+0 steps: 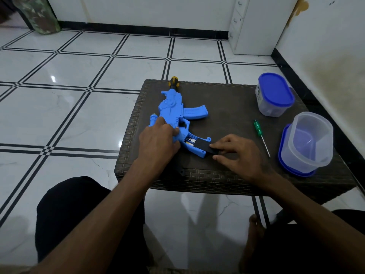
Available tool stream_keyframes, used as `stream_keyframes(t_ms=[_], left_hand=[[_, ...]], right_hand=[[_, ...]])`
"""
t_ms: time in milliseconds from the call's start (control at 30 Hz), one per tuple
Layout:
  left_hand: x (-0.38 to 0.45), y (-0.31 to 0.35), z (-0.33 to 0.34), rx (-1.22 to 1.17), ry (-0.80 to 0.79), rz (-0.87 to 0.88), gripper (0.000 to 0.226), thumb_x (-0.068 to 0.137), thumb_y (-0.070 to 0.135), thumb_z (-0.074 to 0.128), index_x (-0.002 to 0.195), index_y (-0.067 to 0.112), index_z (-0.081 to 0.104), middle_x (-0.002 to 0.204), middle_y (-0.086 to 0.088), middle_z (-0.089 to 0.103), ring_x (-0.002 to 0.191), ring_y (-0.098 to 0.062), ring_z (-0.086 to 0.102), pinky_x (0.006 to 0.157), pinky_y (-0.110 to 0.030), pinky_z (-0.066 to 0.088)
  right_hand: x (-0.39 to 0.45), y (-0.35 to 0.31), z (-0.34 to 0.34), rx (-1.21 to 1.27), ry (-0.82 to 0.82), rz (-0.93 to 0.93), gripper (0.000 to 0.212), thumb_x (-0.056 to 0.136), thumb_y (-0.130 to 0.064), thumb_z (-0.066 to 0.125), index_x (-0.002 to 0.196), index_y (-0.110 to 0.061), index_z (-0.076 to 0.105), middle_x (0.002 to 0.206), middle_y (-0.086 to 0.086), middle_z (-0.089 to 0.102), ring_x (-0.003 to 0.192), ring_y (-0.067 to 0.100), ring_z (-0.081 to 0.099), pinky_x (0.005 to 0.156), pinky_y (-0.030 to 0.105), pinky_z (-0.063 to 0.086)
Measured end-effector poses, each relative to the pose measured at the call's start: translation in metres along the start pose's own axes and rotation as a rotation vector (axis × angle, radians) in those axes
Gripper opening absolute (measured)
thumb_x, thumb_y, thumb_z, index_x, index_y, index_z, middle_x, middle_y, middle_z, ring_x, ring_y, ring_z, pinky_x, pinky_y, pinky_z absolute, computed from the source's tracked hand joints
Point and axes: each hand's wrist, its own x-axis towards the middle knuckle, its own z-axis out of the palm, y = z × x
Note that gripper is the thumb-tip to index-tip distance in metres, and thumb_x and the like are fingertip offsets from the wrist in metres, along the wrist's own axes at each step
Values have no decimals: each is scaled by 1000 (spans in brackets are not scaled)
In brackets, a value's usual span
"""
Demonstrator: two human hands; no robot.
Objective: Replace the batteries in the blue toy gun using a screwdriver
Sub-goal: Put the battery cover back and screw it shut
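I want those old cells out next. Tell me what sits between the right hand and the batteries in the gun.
The black battery cover does. The right hand pinches its end; it lies partly slid off, over the rear of the compartment in the blue toy gun. Only the batteries at the front end show.

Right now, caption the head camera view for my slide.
Left hand steadies the blue toy gun while right hand pinches the black battery cover; green screwdriver lies aside.
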Motion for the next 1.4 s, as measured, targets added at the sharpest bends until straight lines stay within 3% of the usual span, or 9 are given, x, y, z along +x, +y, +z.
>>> stream_keyframes(t_ms=[100,267,533,700,833,967,1133,1400], left_hand=[[-1,0,0,5,5,2,44,87,39,64,130,33,61,122,-2,52,102,-25,59,72,-30,40],[0,0,0,20,4,0,44,87,40,63,130,34,60,122,-2,51,100,-25,59,71,-29,38],[-1,2,-2,26,-10,0,43,87,40,63,130,32,61,122,-2,51,101,-25,58,72,-30,40],[-2,1,-3,18,-13,-4,43,87,39,63,129,32,61,122,-2,51,101,-25,58,71,-29,35],[-2,1,-3,15,-9,-4,42,87,39,63,129,32,61,123,-2,51,102,-24,58,70,-28,35],[-2,1,-2,12,-14,-3,42,87,39,63,129,33,61,122,-2,51,102,-24,58,69,-28,36],[-2,1,-2,-1,-15,-14,42,87,38,62,129,31,62,123,-2,52,103,-24,58,70,-29,36],[-2,2,-3,25,-20,-8,42,88,38,61,129,30,61,125,-3,51,104,-24,58,72,-30,40]], right_hand=[[1,0,3,-3,7,7,39,79,-18,81,117,-19,73,106,-3,68,85,6,63,81,8,46],[2,-1,6,-41,-3,5,39,80,-17,79,118,-17,72,110,0,66,88,5,60,81,-1,39],[18,-8,16,-33,56,-4,35,77,-15,82,111,-16,76,105,1,67,89,11,63,80,1,38],[27,-8,13,-69,15,-26,36,74,-19,83,110,-20,76,105,0,67,94,15,58,81,17,36],[23,-4,11,-95,-39,-60,39,79,-9,78,117,-17,73,112,2,64,98,13,61,82,4,33],[18,-3,10,-106,-29,-54,38,78,-12,80,115,-15,74,109,6,62,97,18,61,83,13,34],[18,-5,13,-117,-45,-102,38,79,-6,76,115,-18,73,109,7,59,92,13,60,82,9,33],[24,-6,14,-232,-13,-158,38,80,-1,74,115,-16,73,105,7,64,96,25,61,79,28,47]])
